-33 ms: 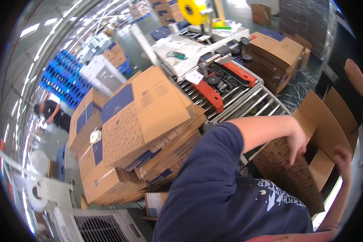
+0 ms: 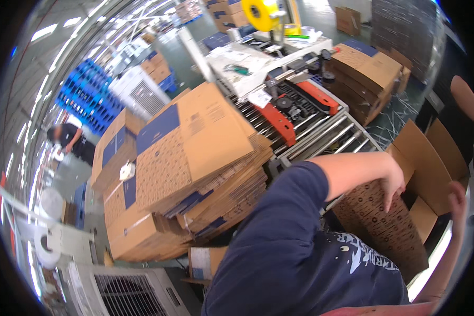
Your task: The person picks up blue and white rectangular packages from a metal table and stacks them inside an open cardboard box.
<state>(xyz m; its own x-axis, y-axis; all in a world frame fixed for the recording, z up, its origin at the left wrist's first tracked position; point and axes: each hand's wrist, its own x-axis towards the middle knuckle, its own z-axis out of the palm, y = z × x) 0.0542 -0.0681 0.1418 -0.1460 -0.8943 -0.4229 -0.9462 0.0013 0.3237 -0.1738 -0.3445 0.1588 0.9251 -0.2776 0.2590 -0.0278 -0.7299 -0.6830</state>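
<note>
An opened cardboard carton (image 2: pixel 429 158) stands in front of my body at the right, its plain brown flaps raised. Its dark patterned side panel (image 2: pixel 382 224) slants toward my shirt. My left hand (image 2: pixel 394 187) is bent over the upper edge of that panel, fingers pointing down and closed on it. Beside the right-hand flap, my right hand (image 2: pixel 457 199) is raised with its fingers loosely apart; it is slightly blurred. Whether it touches the flap cannot be made out.
A tall stack of flattened cartons (image 2: pixel 163 174) stands to my left. Ahead are a roller conveyor (image 2: pixel 334 139) with a red-railed taping machine (image 2: pixel 287 113) and a brown carton pile (image 2: pixel 361 79). Another person (image 2: pixel 71 139) works at the far left. An air cooler (image 2: pixel 126 295) sits lower left.
My right hand has moved slightly up and to the right. The patterned panel shows a little more of its face. My left hand stays at its edge; the whole view has shifted a little.
</note>
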